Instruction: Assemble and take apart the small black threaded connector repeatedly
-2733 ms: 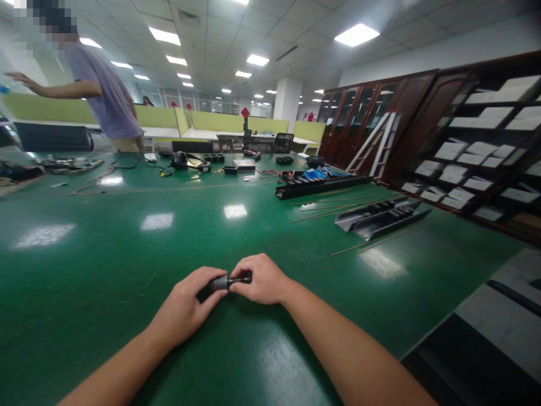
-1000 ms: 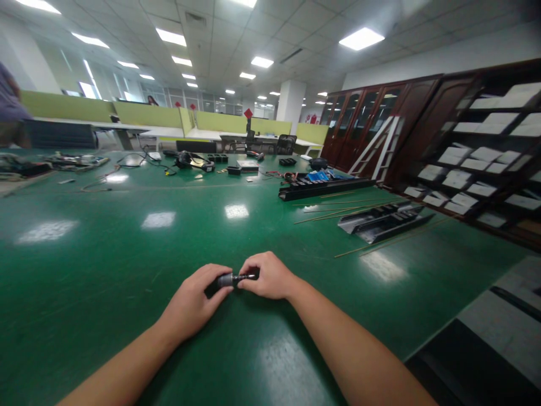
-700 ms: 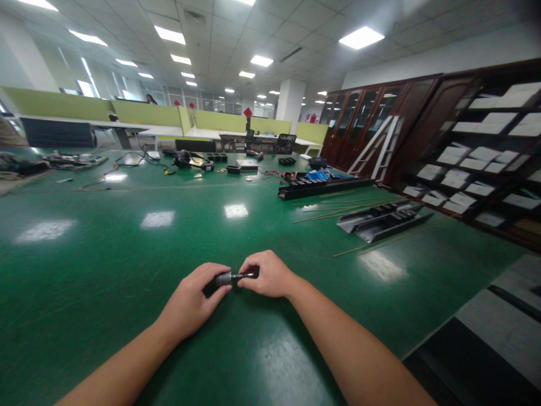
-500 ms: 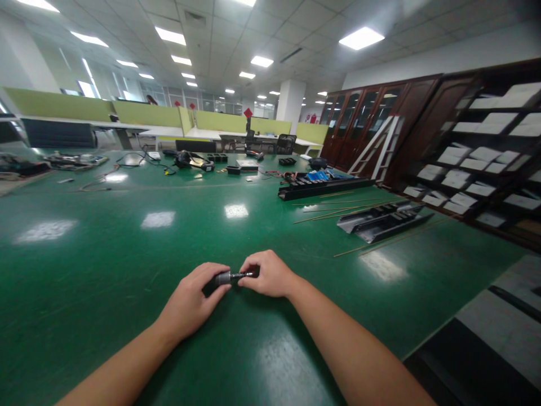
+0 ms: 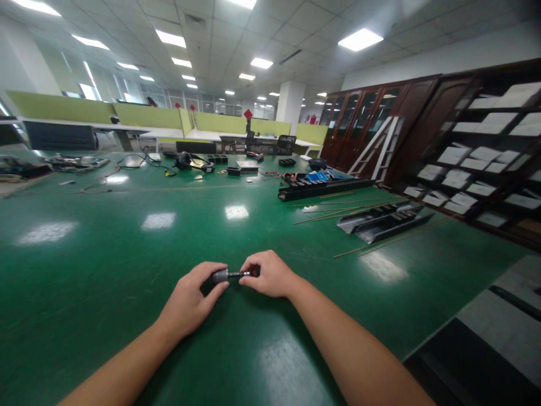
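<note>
A small dark grey cylinder [image 5: 220,276] with a silvery collar lies between the thumb and forefinger of my left hand [image 5: 190,301]. Its rear part is hidden in the palm. From the collar a thin metal shaft [image 5: 235,275] runs level to the right. My right hand [image 5: 270,275] pinches the shaft's far end between thumb and fingers, where something dark reddish shows in the curl of the hand. What kind of tool this is I cannot make out. Both hands are low over the green table [image 5: 186,242], with a narrow gap between their fingertips.
Black metal channels [image 5: 380,221] and thin rods [image 5: 325,215] lie on the right. Farther back are another long black channel [image 5: 325,189], blue packets [image 5: 319,176], small black trays [image 5: 287,162], a headset-like item [image 5: 194,162] and cables [image 5: 143,160]. Circuit boards [image 5: 76,162] sit at left.
My left hand and the grey cylinder have shifted slightly left. The space between both hands is a little wider, with the shaft showing there. My right hand has hardly moved.
</note>
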A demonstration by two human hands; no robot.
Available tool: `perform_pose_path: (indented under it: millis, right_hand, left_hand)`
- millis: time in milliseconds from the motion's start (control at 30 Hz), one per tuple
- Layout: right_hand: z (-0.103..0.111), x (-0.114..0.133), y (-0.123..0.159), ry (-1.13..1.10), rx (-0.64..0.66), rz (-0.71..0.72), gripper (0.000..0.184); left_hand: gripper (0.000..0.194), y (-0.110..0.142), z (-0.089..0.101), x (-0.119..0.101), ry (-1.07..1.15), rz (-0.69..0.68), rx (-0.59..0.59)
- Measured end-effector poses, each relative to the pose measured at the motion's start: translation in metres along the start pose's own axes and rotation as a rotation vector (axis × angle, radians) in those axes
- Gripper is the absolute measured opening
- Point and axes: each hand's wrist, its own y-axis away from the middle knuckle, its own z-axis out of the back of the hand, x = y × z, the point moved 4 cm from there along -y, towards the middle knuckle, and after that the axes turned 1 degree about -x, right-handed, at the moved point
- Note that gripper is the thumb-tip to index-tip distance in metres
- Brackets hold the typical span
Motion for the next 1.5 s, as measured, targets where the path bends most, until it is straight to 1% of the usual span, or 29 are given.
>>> perform_pose_path:
  millis: [333,600,900,1400,1500]
  right_hand:
    - [0.003,-0.004,0.001,-0.024,-0.025,-0.045,0.013]
    - [0.004,-0.006,0.000,-0.006,-0.030,-0.049,0.014]
    - [0.005,-0.010,0.000,0.002,-0.029,-0.059,0.014]
    - [0.010,-0.010,-0.001,-0.012,-0.064,-0.059,0.014]
    - [0.013,-0.009,-0.001,-0.012,-0.084,-0.061,0.013]
  left_hand:
    - [0.030,0.000,0.004,-0.002,-0.014,-0.004,-0.024]
    - [0.029,-0.003,0.003,0.000,-0.004,0.006,-0.043]
    - [0.029,-0.002,0.004,0.000,-0.029,-0.016,-0.054]
    - [0.032,-0.003,0.006,0.000,-0.047,0.022,-0.061]
    - [0.034,-0.003,0.007,0.003,-0.036,0.060,-0.075]
